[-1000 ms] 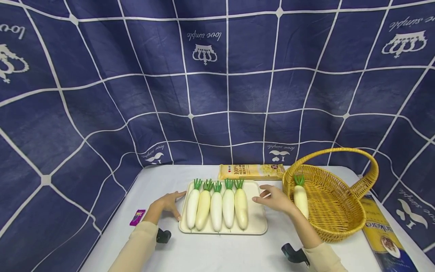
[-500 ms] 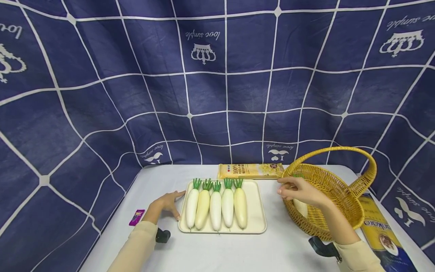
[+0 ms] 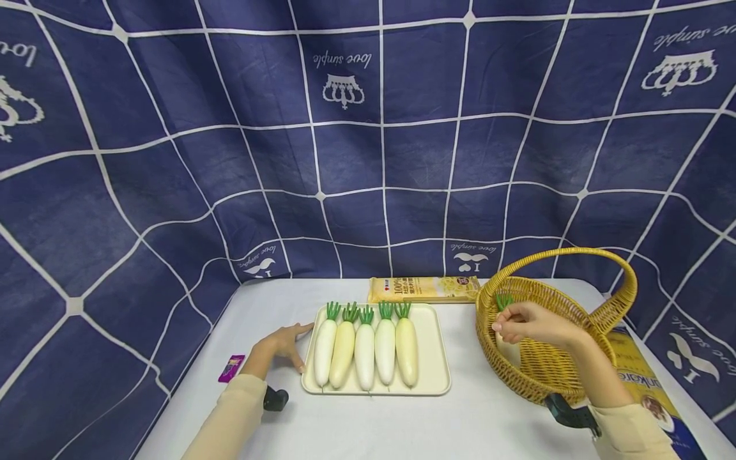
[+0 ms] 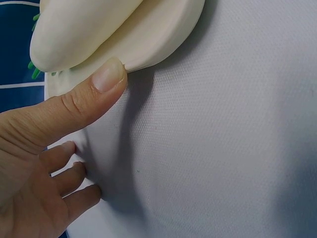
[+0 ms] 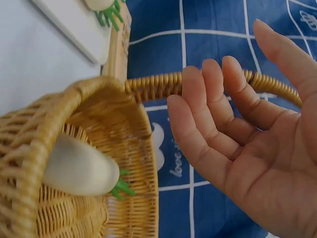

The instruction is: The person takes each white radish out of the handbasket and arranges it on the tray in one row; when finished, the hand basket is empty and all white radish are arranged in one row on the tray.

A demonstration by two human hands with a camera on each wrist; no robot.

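Several white radishes (image 3: pixel 365 358) with green tops lie side by side on a cream tray (image 3: pixel 432 358). My left hand (image 3: pixel 282 344) is at the tray's left edge, fingers spread; its thumb (image 4: pixel 106 79) meets the rim in the left wrist view. Over the left part of a wicker basket (image 3: pixel 575 345) hovers my right hand (image 3: pixel 535 322), its fingers (image 5: pixel 198 119) loosely bent with nothing in them. One more white radish (image 5: pixel 81 166) lies inside the basket, partly hidden behind this hand in the head view.
A yellow food packet (image 3: pixel 422 289) lies behind the tray. Under the basket's right side is a yellow and blue packet (image 3: pixel 641 383). A small purple packet (image 3: pixel 232 368) sits at the left. The basket handle (image 3: pixel 566 253) arches high, and a blue checked cloth (image 3: pixel 368 160) hangs behind.
My right hand has moved right, from the tray's right side to over the basket. My left hand has stayed at the tray's edge, and the radishes on the tray lie as before.
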